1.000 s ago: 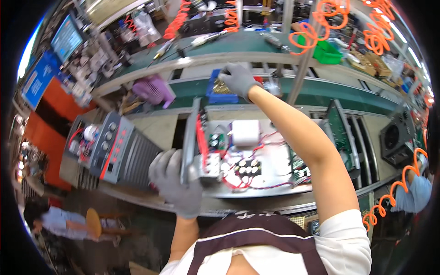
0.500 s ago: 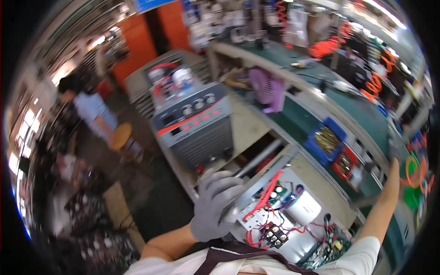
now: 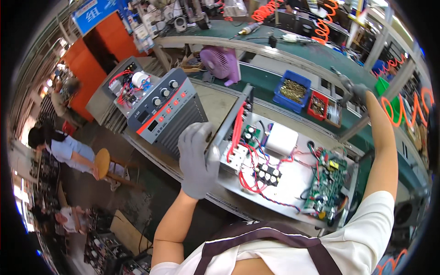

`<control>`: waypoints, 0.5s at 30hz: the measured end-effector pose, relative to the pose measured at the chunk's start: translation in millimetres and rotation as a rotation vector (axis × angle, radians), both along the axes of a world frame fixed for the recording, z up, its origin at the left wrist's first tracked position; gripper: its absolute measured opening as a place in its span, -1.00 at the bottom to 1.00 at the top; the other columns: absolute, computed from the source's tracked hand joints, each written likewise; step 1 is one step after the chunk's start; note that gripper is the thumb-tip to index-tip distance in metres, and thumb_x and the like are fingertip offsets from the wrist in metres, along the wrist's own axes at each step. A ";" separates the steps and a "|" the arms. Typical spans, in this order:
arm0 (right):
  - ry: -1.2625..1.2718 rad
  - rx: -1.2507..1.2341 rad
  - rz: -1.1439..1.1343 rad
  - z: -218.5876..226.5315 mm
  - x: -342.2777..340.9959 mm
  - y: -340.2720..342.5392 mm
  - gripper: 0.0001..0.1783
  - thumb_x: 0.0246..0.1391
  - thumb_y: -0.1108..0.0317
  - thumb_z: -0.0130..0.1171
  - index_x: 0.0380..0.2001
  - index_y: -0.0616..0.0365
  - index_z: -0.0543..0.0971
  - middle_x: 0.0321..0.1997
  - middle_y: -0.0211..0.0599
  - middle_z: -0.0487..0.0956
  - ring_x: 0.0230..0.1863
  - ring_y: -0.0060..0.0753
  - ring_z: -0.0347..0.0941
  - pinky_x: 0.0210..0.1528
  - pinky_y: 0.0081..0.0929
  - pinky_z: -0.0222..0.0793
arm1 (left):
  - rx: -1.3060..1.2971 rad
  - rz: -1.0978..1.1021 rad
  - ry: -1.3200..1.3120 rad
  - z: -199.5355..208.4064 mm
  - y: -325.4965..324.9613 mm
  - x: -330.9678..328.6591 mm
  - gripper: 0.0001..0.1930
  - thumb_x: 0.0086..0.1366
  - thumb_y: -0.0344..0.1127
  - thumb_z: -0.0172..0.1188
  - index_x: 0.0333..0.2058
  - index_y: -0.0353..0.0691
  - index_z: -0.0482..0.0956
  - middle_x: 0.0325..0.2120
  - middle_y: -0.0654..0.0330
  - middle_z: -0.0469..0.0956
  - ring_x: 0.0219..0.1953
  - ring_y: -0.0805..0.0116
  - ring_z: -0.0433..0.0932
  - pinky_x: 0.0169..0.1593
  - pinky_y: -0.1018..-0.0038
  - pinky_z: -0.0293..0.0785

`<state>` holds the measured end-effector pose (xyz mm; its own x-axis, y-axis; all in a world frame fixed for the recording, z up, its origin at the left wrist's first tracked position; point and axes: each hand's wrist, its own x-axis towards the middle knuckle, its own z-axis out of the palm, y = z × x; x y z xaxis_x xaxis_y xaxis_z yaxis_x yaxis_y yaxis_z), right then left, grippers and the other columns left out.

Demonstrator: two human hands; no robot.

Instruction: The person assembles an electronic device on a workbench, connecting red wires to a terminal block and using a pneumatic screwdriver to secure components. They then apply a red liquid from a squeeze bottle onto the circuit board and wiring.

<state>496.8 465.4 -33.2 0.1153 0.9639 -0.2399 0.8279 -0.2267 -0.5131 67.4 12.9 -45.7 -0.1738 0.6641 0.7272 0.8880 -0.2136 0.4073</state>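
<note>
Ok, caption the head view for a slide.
Gloved left hand at an open electronics chassis, right hand stretched past a red bin.

I see 1 open metal chassis (image 3: 293, 183) lying flat on the bench (image 3: 215, 93), 1 panel (image 3: 228, 123) upright at its left end. It holds a white cylinder (image 3: 282, 138), red wires (image 3: 238, 126), a black terminal block (image 3: 269, 175) and, at right, a green circuit board (image 3: 327, 181). Farther off, 1 grey tool (image 3: 343, 82) slants, details unclear to me.

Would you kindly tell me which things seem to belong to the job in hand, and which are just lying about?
Likely in use: open chassis, at the left hand; grey tool, at the right hand; perhaps blue bin.

Apparently just lying about: purple fan; orange coiled hose.
</note>
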 end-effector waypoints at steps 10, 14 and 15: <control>0.354 -0.204 0.551 68.6 -91.7 -219.5 -0.54 -0.23 0.31 0.29 -0.18 0.18 0.48 -0.49 -0.41 0.44 -0.49 -0.67 0.31 -0.48 -0.62 0.19 | -0.865 0.194 0.330 81.4 70.5 30.4 -0.32 0.10 0.19 0.14 0.01 -0.28 0.43 -0.09 -0.07 0.50 -0.05 0.07 0.51 -0.02 0.30 0.42; 0.116 0.015 0.829 55.2 -134.3 -245.5 -0.42 -0.34 0.09 0.39 -0.24 0.22 0.51 -0.41 -0.24 0.52 -0.39 -0.41 0.44 -0.29 -0.48 0.34 | -1.107 0.290 0.494 84.0 105.8 33.6 -0.30 0.03 0.25 0.17 -0.05 -0.24 0.47 -0.14 -0.02 0.56 -0.10 0.06 0.56 -0.04 0.25 0.45; 0.047 0.077 0.860 44.4 -139.8 -244.9 -0.38 -0.35 0.06 0.40 -0.22 0.22 0.51 -0.39 -0.20 0.54 -0.35 -0.35 0.47 -0.26 -0.45 0.36 | -1.090 0.309 0.503 81.5 112.2 34.4 -0.31 0.01 0.25 0.19 -0.07 -0.24 0.48 -0.15 0.00 0.57 -0.11 0.07 0.57 -0.05 0.26 0.46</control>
<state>357.0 220.4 11.1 -0.6702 0.7254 -0.1565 0.6734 0.5058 -0.5392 101.8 125.1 35.8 -0.2923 0.9449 -0.1478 0.9498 0.2688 -0.1599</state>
